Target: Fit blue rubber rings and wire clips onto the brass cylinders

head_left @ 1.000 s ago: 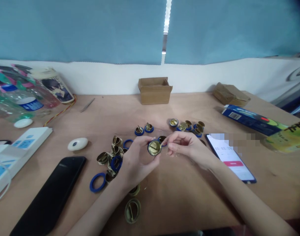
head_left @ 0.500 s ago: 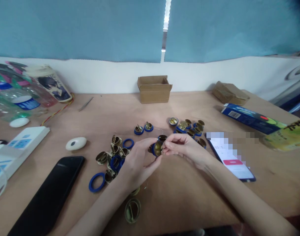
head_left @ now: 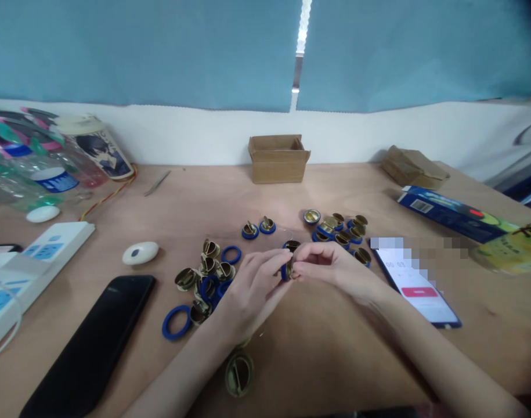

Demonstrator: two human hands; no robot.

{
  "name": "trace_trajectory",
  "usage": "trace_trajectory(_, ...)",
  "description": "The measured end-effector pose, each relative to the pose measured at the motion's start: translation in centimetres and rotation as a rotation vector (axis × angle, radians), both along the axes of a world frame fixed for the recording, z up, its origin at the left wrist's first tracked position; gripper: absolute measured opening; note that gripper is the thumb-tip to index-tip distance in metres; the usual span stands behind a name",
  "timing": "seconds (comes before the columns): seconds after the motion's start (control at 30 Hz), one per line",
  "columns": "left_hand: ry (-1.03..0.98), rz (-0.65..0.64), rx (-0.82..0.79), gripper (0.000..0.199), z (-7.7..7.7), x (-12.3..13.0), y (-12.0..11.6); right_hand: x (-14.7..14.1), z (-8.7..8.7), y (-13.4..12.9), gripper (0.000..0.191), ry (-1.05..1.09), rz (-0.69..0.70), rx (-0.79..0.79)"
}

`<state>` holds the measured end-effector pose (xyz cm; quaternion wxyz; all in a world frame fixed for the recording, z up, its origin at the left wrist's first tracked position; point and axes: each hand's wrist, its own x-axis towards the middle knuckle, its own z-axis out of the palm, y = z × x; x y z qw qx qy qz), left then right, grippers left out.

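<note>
Between my two hands is a round brass-coloured fitting with a blue ring (head_left: 285, 271). My left hand (head_left: 252, 287) pinches it from the left, and my right hand (head_left: 330, 264) has its thumb and fingertips closed on its right side. The fingers hide most of the piece. Left of my hands lies a pile of loose brass fittings (head_left: 185, 278) with several blue rings (head_left: 176, 323). Two ringed fittings (head_left: 249, 230) stand beyond my left hand, and a cluster of ringed fittings (head_left: 342, 238) sits beyond my right. One more fitting (head_left: 239, 376) lies near my left forearm.
A black phone (head_left: 91, 342), a white oval case (head_left: 140, 253) and a power strip (head_left: 43, 255) lie left; plastic bottles (head_left: 51, 174) stand behind. An open cardboard box (head_left: 279, 167) stands at the back. To the right are a lit phone (head_left: 415, 284) and a blue carton (head_left: 452, 212).
The held fitting has turned, from showing its brass face to appearing nearly edge-on. Both hands stay closed on it. The whole view has shifted slightly.
</note>
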<state>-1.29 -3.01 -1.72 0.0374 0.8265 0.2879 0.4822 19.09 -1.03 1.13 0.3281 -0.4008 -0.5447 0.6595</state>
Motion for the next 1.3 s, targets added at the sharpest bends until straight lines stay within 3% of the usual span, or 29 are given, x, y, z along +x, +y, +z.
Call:
trace_trajectory(0.23, 0.056, 0.018, 0.017, 0.057, -0.2, 0.1, 0.0, 0.0, -0.1, -0.1, 0.015, -0.028, 0.026, 0.076)
trace_trajectory(0.47, 0.095, -0.006, 0.043, 0.050, -0.1, 0.0, 0.1, -0.7, -0.1, -0.3, 0.018, -0.014, 0.042, 0.143)
trace_trajectory(0.67, 0.074, -0.061, 0.067, 0.057, 0.3, -0.2, -0.1, -0.7, -0.2, -0.1, 0.018, 0.031, 0.012, 0.237)
trace_trajectory(0.83, -0.003, -0.096, -0.010, 0.063, 0.3, 0.2, -0.7, 0.3, -0.2, 0.3, 0.015, 0.102, -0.046, 0.224)
trace_trajectory(1.07, -0.108, 0.098, -0.037, 0.082, 0.2, 0.0, -0.3, 0.1, 0.3, -0.2, 0.008, 0.212, 0.044, 0.216)
trace_trajectory(1.3, -0.226, 0.034, -0.147, 0.076, -0.4, 0.1, -0.3, 0.2, 0.5, -0.4, 0.013, 0.218, 0.039, 0.144)
